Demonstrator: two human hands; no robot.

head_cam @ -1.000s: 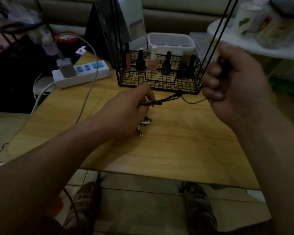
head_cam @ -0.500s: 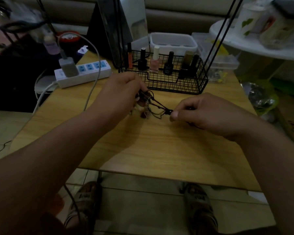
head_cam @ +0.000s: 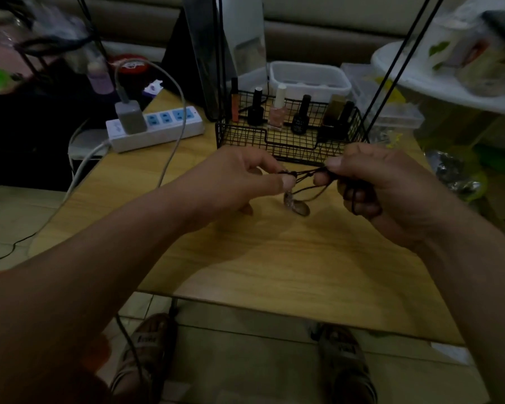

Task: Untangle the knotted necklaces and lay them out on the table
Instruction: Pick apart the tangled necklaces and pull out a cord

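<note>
Dark cord necklaces [head_cam: 306, 174] are stretched in a short tangle between my two hands, a little above the wooden table [head_cam: 274, 258]. My left hand [head_cam: 239, 179] pinches the knot end between thumb and forefinger. My right hand [head_cam: 373, 182] pinches the other end, with cord looped round its lower fingers. A loop of cord sags below, and small shiny pendants [head_cam: 296, 204] hang from it just over the tabletop. Part of the cord is hidden inside my right fist.
A black wire basket [head_cam: 289, 141] with several nail-polish bottles stands just behind my hands. A white power strip [head_cam: 158, 126] with a charger and cable lies at the back left. Plastic boxes [head_cam: 309, 80] sit behind the basket. The table's front edge is near my feet.
My right hand has lifted and moved right, drawing the cords taut from my left hand. My left hand has shifted slightly right, and the pendants now dangle lower.
</note>
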